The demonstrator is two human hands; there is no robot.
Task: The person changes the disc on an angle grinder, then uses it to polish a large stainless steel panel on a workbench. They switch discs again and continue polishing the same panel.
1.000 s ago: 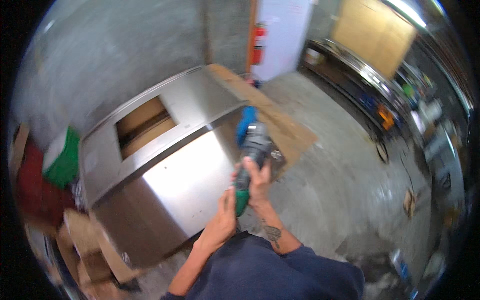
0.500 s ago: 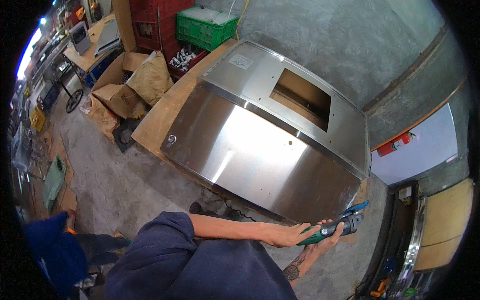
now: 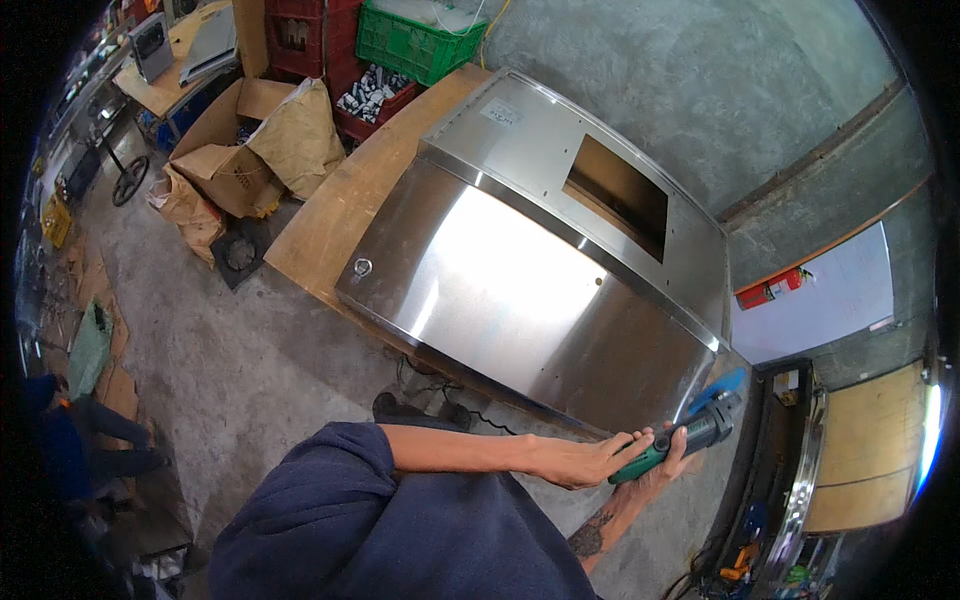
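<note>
A green and black angle grinder [image 3: 708, 426] with a blue disc [image 3: 716, 392] is held between both my hands. My left hand [image 3: 590, 462] is closed over the green rear end of it. Around the body, nearer the head, my right hand [image 3: 660, 478] is wrapped, its tattooed forearm coming up from below. The disc stands at the right end edge of a large stainless steel cabinet [image 3: 500, 280]; whether it touches the metal I cannot tell. The cabinet lies on a wooden board and has a rectangular opening in its far face.
The wooden board [image 3: 320, 230] sticks out left of the cabinet. Beyond it are a cardboard box [image 3: 225, 175], a sack [image 3: 300, 145], and red and green crates [image 3: 420, 42]. A black cable [image 3: 440, 388] runs beneath the near edge. Another person [image 3: 80, 440] is at the far left.
The grinder and my hands have shifted slightly right, and the disc is tilted more steeply along the cabinet's end. My view has turned a little. Both hands keep their grip.
</note>
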